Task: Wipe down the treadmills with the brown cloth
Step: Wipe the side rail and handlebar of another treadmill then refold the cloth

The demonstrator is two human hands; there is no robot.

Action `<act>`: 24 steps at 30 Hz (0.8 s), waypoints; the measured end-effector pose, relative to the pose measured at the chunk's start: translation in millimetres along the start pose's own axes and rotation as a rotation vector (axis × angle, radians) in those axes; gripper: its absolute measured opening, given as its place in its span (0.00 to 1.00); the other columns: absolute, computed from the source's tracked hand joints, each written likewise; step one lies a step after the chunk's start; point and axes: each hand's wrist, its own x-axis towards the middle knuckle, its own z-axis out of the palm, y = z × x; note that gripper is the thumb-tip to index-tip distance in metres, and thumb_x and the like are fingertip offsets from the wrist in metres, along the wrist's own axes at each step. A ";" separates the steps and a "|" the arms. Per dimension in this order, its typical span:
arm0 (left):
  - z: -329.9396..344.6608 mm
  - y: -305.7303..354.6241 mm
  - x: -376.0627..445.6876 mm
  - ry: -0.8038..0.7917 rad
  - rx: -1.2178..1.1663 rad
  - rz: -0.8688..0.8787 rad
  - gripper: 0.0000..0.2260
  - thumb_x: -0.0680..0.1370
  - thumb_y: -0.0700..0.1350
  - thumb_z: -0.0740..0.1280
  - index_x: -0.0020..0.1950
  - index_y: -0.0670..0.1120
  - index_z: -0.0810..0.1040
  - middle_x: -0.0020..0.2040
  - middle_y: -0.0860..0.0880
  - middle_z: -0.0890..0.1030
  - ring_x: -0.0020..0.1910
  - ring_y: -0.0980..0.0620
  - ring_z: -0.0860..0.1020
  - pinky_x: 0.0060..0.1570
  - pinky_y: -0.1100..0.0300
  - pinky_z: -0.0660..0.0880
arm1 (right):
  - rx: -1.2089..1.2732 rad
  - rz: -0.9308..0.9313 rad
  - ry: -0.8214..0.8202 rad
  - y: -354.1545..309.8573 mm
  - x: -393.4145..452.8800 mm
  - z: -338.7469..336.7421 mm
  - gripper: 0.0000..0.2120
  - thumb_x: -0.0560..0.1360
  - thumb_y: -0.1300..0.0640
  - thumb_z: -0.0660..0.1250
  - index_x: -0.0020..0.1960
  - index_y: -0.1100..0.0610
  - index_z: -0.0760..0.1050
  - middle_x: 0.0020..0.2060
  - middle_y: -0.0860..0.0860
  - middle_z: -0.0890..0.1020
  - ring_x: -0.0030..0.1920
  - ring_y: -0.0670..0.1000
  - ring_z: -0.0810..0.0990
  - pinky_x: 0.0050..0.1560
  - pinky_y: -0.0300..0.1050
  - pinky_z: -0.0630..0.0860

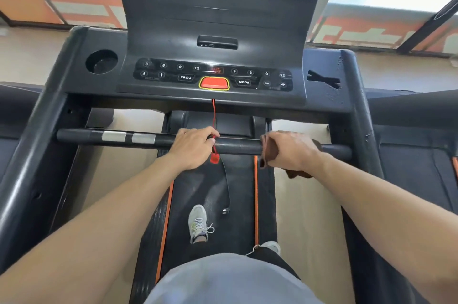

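Right hand [291,149] gripping crumpled brown cloth [266,152] around round black bar [235,145], left hand [193,146] gripping bar

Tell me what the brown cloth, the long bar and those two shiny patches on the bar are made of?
The brown cloth looks like soft fabric: it crumples and hangs limp under the right hand. The handlebar looks matte black, perhaps foam or rubber over a tube; that cannot be told for sure. The silver patches look like bare metal, since they gleam brightly.
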 end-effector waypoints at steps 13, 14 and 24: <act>11.2 -0.1 3.7 0.082 0.042 -0.028 0.21 0.86 0.48 0.50 0.78 0.55 0.65 0.63 0.49 0.81 0.64 0.47 0.74 0.72 0.52 0.59 | -0.001 -0.095 0.027 -39.4 24.7 16.1 0.26 0.69 0.41 0.74 0.63 0.47 0.70 0.53 0.47 0.81 0.51 0.55 0.83 0.52 0.53 0.79; 13.1 -0.4 3.5 0.100 0.062 -0.013 0.20 0.86 0.48 0.51 0.77 0.55 0.69 0.63 0.49 0.82 0.64 0.48 0.75 0.72 0.51 0.60 | -0.010 -0.047 0.019 -18.4 15.0 13.5 0.25 0.70 0.41 0.74 0.62 0.47 0.71 0.54 0.47 0.81 0.52 0.55 0.83 0.52 0.51 0.78; 8.3 5.7 7.0 0.012 0.209 -0.038 0.23 0.84 0.49 0.45 0.75 0.55 0.71 0.67 0.49 0.78 0.64 0.47 0.74 0.68 0.47 0.62 | -0.121 0.221 0.135 68.5 -28.2 26.1 0.23 0.72 0.44 0.73 0.63 0.48 0.72 0.58 0.48 0.81 0.59 0.56 0.79 0.62 0.54 0.71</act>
